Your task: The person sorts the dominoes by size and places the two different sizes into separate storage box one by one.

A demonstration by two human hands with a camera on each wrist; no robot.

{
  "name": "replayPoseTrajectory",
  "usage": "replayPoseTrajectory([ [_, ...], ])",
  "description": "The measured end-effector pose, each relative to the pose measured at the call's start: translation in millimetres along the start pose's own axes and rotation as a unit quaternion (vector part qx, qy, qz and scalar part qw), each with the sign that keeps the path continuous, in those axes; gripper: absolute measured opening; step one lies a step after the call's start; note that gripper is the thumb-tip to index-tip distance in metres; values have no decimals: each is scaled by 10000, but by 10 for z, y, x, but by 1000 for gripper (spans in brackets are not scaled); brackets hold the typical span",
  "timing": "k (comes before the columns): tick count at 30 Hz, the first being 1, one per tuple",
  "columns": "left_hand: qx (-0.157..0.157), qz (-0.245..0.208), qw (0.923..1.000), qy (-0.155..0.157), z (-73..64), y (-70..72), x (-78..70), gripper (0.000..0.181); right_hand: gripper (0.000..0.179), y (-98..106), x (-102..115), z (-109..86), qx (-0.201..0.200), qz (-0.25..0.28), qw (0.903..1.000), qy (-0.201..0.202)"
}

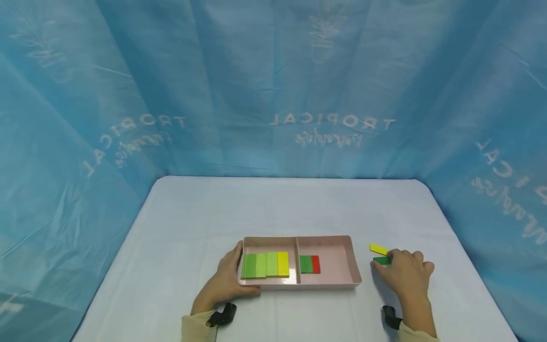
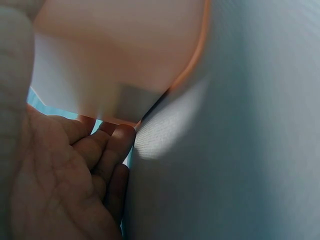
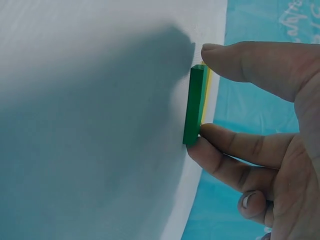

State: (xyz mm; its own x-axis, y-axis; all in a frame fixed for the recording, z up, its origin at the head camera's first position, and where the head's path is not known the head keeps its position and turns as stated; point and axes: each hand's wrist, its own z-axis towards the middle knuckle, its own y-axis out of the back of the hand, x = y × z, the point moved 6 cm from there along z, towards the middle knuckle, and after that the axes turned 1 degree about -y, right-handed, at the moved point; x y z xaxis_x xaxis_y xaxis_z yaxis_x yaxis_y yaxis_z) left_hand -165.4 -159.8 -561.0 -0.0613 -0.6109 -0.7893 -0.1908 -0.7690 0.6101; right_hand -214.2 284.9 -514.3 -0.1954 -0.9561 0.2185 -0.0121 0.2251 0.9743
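Note:
My left hand (image 1: pixel 228 275) grips the left end of a pink two-compartment tray (image 1: pixel 330 287), thumb along its front side; the left wrist view shows curled fingers (image 2: pixel 117 145) against the tray wall (image 2: pixel 125 45). Overlapping green, light green and yellow tiles (image 1: pixel 260 265) lie in the left compartment. Green and red tiles (image 1: pixel 310 264) sit in the right one. To the right of the tray, my right hand (image 1: pixel 408 273) pinches a dark green tile (image 3: pixel 194 107) by its ends, between thumb and fingers. A yellow tile (image 1: pixel 378 249) lies just behind it on the table.
A white cloth covers the table (image 1: pixel 213 209). Blue printed curtains (image 1: pixel 273 85) hang at the back and both sides. Black wrist straps (image 1: pixel 224 314) are on both arms.

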Motion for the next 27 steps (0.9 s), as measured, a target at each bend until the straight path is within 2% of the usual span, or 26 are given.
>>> replayPoseTrajectory([
  [7, -88, -146, 9998, 41, -15, 49, 25, 144, 70, -42, 47, 91, 96, 37, 9999, -2],
  [14, 120, 0, 9999, -112, 7, 12, 0, 144, 72, -89, -44, 25, 204, -7, 9990, -396],
  [21, 54, 11, 10000, 42, -1, 15, -9, 146, 70, -97, -58, 29, 208, -56, 9987, -463],
  [27, 50, -34, 10000, -6, -11, 24, 6, 144, 64, -83, -6, 47, 131, 62, 9989, -450],
])
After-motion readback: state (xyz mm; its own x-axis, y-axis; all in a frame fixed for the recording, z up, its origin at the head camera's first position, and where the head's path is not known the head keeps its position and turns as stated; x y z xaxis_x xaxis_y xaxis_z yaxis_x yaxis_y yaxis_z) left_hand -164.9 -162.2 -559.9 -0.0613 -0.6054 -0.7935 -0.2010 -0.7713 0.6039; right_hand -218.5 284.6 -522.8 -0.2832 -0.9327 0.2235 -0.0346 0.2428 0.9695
